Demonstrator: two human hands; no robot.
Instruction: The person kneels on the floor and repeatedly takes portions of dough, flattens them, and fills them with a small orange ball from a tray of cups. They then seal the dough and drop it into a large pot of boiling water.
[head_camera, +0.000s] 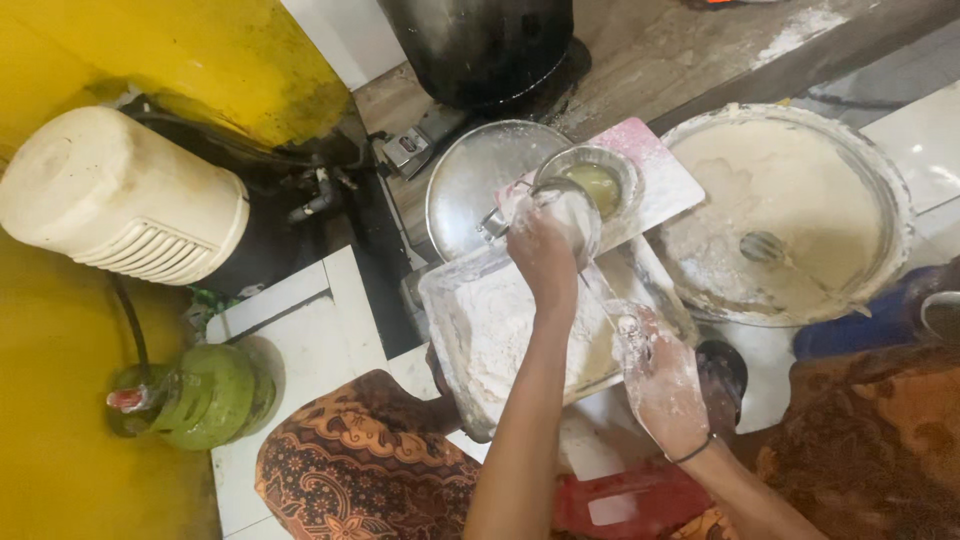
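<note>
Standing at far left, a cream ribbed plastic container lies beside a green gas cylinder with a red valve cap. A rectangular tray of loose white flour sits centre; right of it, a wide round basin holds powdery flour. The left hand, flour-dusted, is closed around a small round bowl above the tray's far edge. The right hand, coated white, grips a thin stick-like item over the tray.

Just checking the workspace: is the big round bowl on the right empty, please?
No, the big round bowl is filled with pale batter, with a spoon sunk in it.
</note>
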